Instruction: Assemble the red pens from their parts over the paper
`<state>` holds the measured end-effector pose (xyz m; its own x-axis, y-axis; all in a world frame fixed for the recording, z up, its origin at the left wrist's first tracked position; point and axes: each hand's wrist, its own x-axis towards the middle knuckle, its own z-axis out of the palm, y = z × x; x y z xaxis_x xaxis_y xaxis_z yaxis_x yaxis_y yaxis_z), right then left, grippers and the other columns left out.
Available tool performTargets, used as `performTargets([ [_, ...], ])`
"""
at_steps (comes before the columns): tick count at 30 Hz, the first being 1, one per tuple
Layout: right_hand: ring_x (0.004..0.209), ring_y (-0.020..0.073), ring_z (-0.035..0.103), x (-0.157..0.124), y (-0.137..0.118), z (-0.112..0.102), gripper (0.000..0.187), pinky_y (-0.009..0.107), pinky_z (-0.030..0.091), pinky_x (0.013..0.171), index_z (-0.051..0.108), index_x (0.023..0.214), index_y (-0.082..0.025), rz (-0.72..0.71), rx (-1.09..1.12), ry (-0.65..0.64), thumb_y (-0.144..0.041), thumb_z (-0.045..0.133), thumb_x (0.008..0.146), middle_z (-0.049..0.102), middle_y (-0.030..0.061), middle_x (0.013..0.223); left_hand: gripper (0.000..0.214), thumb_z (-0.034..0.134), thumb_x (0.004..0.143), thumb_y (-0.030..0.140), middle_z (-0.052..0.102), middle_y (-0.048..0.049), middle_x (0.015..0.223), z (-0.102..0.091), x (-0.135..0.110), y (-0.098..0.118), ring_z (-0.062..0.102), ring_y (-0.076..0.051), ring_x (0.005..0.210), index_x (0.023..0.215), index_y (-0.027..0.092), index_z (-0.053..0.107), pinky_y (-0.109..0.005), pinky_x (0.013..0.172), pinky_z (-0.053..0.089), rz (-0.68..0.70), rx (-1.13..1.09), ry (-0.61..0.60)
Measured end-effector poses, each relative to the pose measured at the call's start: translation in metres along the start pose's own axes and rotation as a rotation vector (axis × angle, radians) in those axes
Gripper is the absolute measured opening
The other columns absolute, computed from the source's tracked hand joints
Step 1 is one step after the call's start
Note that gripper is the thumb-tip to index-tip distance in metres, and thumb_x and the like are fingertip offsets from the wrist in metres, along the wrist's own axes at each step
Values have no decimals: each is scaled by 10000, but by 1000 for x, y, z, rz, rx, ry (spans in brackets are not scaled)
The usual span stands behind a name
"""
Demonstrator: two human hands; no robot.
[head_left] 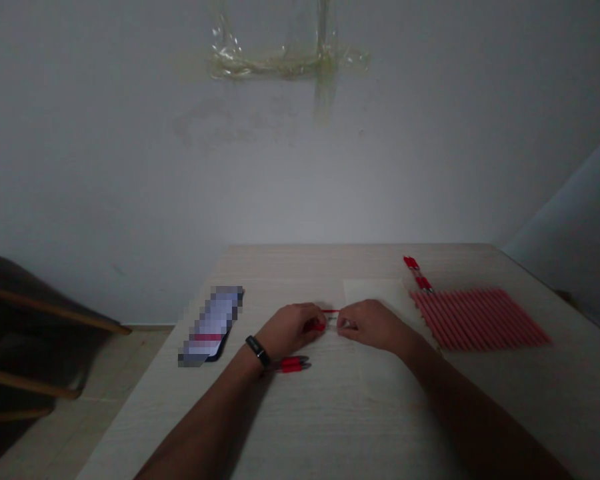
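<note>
A phone [211, 325] lies at the left of the pale wooden table [330, 427], a row of red pen barrels [480, 319] at the right. Clear tape [280, 63] sticks to the wall.

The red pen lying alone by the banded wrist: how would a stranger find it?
On the pale wooden table, find the left hand, whose wrist wears a black band. Right beside that wrist a short red pen lies flat. Unlike the held pen that this hand and the right hand pinch, or the neat row of red pens farther right, it lies alone.
</note>
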<state>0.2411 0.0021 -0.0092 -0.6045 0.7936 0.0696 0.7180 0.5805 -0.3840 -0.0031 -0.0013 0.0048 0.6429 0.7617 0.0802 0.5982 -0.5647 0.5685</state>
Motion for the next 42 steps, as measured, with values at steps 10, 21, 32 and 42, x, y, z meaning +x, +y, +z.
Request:
performTargets([
  [10,786,207,707,1,1,3,108,280,427,688,774,945,-295,8,-34,-27,-306,728,848,788,4,885,120,634,891,229,703,-47,983,-4,0,4,648,-196,897,979,227,716,-284,805,471,31,4,0],
  [21,791,227,723,1,-2,3,132,286,424,684,769,989,-284,-40,-70,-40,-335,696,892,791,19,901,154,624,902,235,660,-43,1061,6,1,8,633,-181,907,1055,218,628,-270,792,454,54,-39,-15],
  [32,788,203,692,0,-3,-2,114,266,383,676,767,962,-276,-32,-53,-64,-305,686,886,779,12,893,87,626,888,247,694,-28,996,4,0,4,626,-177,825,968,215,636,-255,710,406,18,55,-45],
  [42,773,176,646,0,-6,-4,141,256,348,683,749,971,-248,-29,-8,-51,-269,633,894,757,11,882,69,626,869,264,669,-6,866,-1,-2,6,584,-155,730,913,212,632,-253,654,368,10,129,-80],
])
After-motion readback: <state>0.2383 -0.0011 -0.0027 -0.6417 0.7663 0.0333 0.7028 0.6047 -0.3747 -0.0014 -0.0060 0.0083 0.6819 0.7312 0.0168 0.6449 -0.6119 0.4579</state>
